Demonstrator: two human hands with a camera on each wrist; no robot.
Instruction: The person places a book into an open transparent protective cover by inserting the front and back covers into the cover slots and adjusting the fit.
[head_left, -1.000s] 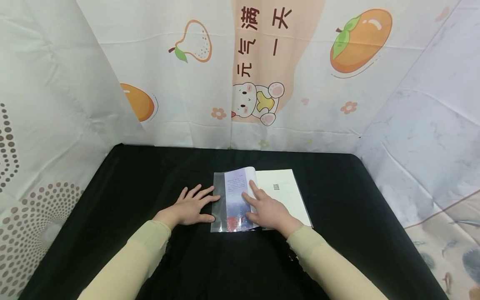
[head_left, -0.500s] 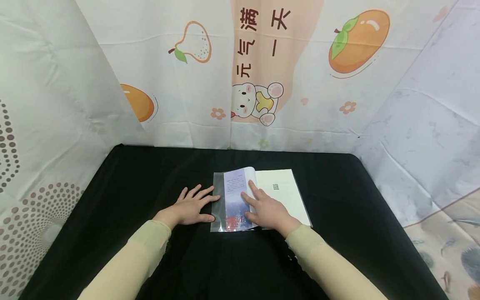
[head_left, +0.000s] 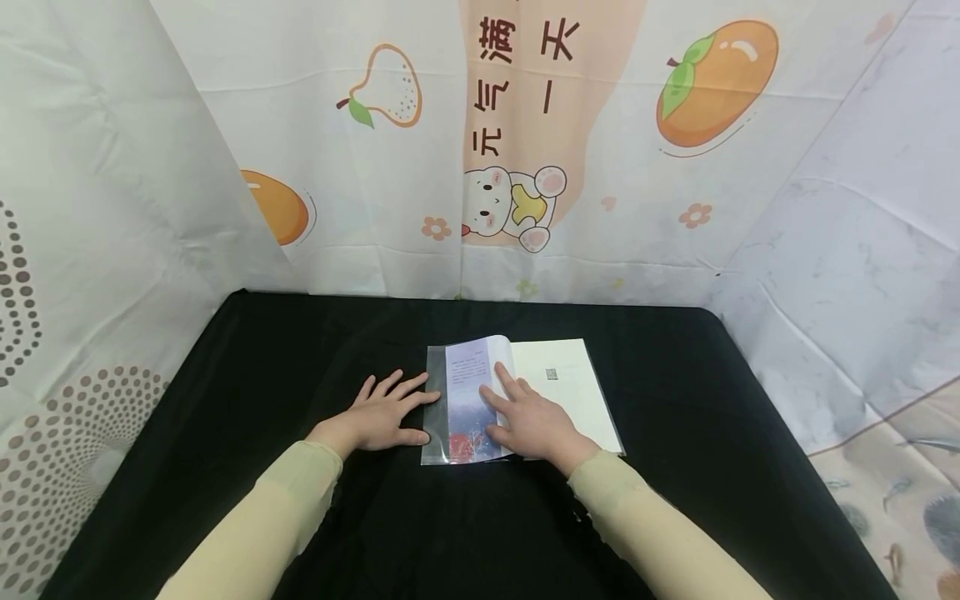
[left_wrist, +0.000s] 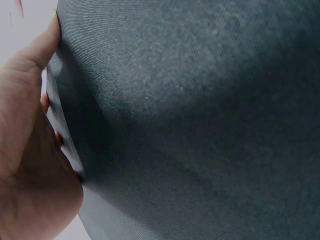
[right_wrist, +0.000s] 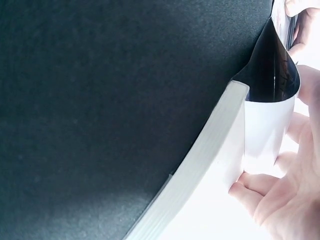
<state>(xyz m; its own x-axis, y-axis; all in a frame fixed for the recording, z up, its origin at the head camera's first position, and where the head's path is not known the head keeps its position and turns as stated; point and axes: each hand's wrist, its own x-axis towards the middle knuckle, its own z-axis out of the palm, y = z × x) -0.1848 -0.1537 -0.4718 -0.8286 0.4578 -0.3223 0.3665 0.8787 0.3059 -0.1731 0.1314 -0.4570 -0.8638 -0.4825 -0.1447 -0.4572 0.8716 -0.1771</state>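
An open book lies on the black cloth, its white page [head_left: 558, 379] with a small square code at the right. Left of that page, a purple-blue flap [head_left: 468, 400] curves up from the book, over a clear plastic cover [head_left: 437, 417]. My left hand [head_left: 378, 417] rests palm down with spread fingers, its fingertips at the left edge of the plastic. With straight fingers my right hand [head_left: 536, 421] touches the flap near its fold. In the right wrist view the flap's bend [right_wrist: 270, 125] rises beside the thick page block [right_wrist: 200, 160], and the right hand [right_wrist: 295, 185] lies against them.
Black cloth [head_left: 300, 350] covers the table around the book. White curtains printed with fruit and a cartoon animal [head_left: 495, 200] hang behind the table, with more curtain on both sides.
My right hand has slid slightly to the left, and the purple-blue flap has shifted a little left over the plastic. My left hand has stayed in place.
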